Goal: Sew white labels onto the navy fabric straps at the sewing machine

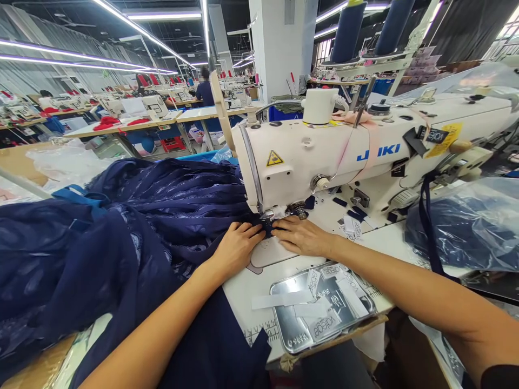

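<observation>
My left hand (pixel 237 246) lies palm down on dark navy fabric (pixel 133 237), with its fingers stretched toward the needle area. My right hand (pixel 302 235) rests flat on the machine bed just right of it, and its fingertips press the fabric edge under the presser foot (pixel 267 216). Both hands sit at the foot of a white JUKI sewing machine (pixel 344 151). The fabric is heaped in a big pile to the left and hangs over the table's front edge.
A metal tray (pixel 292 324) with several white labels lies near the front edge. A clear plastic bag of navy cloth (pixel 466 227) sits at the right. Two navy thread cones (pixel 348 29) stand behind the machine. Other sewing stations and a person are far back.
</observation>
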A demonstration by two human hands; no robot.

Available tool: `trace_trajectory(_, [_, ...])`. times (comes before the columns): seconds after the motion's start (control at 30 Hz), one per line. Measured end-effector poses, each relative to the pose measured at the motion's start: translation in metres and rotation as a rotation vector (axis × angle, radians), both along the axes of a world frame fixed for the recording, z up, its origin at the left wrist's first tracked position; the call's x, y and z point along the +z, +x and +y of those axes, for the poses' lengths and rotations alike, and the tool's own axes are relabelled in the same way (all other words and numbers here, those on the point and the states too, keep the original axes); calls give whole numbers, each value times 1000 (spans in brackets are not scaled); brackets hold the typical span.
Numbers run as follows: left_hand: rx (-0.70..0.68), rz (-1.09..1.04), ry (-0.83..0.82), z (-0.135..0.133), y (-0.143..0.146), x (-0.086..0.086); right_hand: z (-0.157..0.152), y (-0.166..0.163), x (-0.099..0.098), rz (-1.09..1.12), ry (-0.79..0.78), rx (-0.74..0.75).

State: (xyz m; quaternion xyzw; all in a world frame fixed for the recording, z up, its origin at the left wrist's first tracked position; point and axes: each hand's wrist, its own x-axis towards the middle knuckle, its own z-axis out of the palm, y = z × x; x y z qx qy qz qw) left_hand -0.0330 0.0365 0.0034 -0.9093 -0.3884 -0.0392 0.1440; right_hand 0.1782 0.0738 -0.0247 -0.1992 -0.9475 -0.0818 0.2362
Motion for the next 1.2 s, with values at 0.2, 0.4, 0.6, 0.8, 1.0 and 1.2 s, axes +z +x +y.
trace_trajectory(0.2, [44,3,-14,6,2,2,4,2,-2,-8,-18,-42])
trace_trajectory(0.4, [74,-4,43,9,4,0,9,3,-4,-1,-122,-91])
trace_trajectory(0.6, [200,27,280,-8,11,-7,8,-3,5,-99,-110,-293])
trace_trajectory(0.8, [301,16,229,-5,12,-2,-12,-4,25,-257,-64,-303])
trace_trajectory(1.0, [270,-8,149,10,9,3,-21,-3,20,-266,-72,-288])
trace_trajectory(1.2, [247,-20,153,13,8,1,-21,-8,18,-228,-79,-303])
